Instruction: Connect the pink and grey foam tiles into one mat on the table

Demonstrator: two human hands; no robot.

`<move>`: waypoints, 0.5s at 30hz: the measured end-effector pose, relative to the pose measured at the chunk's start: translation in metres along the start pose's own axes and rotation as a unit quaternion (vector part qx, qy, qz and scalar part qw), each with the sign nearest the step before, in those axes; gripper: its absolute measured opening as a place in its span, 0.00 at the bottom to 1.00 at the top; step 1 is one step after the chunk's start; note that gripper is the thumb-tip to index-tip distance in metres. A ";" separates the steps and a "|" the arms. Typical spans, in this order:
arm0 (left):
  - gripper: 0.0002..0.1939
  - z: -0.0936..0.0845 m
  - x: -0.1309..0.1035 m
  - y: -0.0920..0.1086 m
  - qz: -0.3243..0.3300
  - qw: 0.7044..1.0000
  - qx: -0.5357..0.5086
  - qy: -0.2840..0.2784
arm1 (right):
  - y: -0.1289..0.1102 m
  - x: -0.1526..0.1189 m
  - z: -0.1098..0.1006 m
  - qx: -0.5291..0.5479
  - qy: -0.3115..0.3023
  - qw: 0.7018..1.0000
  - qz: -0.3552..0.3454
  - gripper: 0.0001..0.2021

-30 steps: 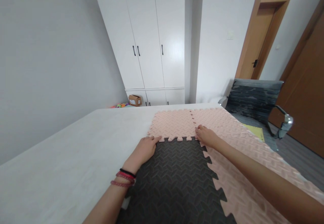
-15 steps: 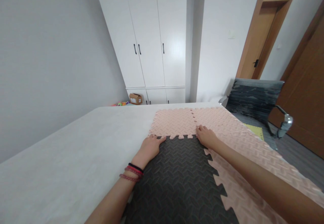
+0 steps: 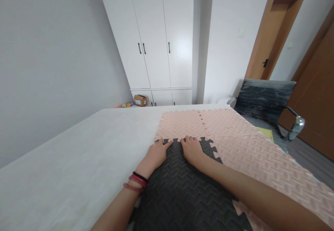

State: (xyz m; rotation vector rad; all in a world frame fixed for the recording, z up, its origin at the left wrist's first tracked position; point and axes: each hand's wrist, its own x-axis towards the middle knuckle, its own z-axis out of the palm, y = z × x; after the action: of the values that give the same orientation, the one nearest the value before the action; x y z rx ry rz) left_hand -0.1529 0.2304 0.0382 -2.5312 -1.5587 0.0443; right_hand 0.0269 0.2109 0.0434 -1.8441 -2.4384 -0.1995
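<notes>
The right hand [image 3: 192,149] has slid left beside the left hand [image 3: 156,153]; both press flat, fingers open and grasping nothing, along the dark foam tile [image 3: 182,189]'s seam with the pink foam tile [image 3: 182,126].

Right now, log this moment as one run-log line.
left hand: flat on dark grey foam mat tile, far edge | right hand: flat beside it | pink foam mat tile: interlocked ahead

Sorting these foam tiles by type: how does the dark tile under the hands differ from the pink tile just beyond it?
The dark tile is charcoal grey; the pink tile is pale peach. The dark tile lies nearer, with the left hand and right hand pressed on its far edge; the pink tile lies farther, touched only at the seam. Both share toothed interlocking edges and an embossed pattern.
</notes>
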 end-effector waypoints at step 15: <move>0.27 -0.005 -0.004 0.002 -0.011 1.000 -0.014 0.013 | 0.049 0.007 0.000 0.091 -0.018 0.995 -0.027 0.18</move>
State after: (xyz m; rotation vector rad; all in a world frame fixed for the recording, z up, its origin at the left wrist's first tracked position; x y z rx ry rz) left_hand -0.1529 0.2252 0.0425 -2.5250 -1.5882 -0.0128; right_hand 0.0722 0.2306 0.0468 -1.7220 -2.4382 0.0519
